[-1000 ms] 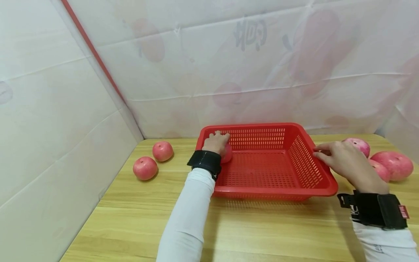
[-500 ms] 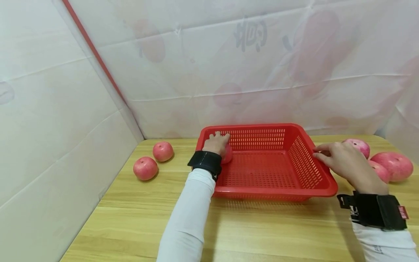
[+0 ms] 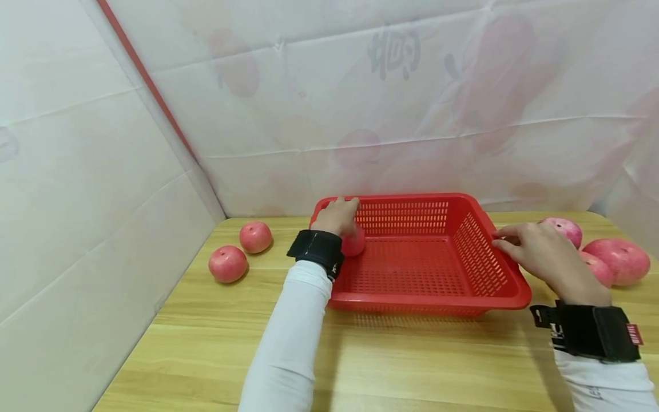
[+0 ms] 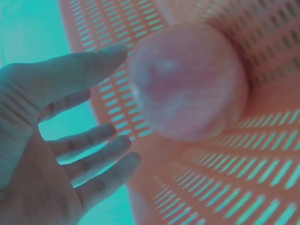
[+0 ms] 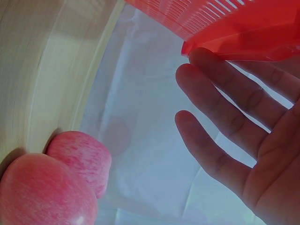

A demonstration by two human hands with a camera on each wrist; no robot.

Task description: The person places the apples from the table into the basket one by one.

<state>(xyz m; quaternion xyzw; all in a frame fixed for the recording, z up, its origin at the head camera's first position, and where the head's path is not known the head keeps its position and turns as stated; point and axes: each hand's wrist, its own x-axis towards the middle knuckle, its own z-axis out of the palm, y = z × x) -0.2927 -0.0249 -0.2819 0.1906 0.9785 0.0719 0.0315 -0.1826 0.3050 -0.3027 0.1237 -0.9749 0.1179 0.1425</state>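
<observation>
A red plastic basket (image 3: 407, 263) with slotted walls stands on the wooden table. Inside its left end lies a pink-red apple (image 4: 187, 84), partly hidden by my hand in the head view. My left hand (image 3: 336, 217) is over the basket's left side, thumb and fingers spread; in the left wrist view a gap shows between the fingers and the apple, with the thumb tip close to it. At the right rim, my right hand (image 3: 548, 257) holds the edge between thumb and fingers. The right wrist view shows some fingertips against the rim, the thumb out of sight.
Two apples, a nearer one (image 3: 228, 264) and a farther one (image 3: 255, 237), lie left of the basket. Several more apples (image 3: 618, 260) sit to the right, partly behind my right hand. A printed white sheet (image 3: 319, 114) hangs behind the table (image 3: 412, 366).
My left hand has lifted slightly and shifted left, off the apple, which stays in the basket. My right hand and the basket have hardly moved.
</observation>
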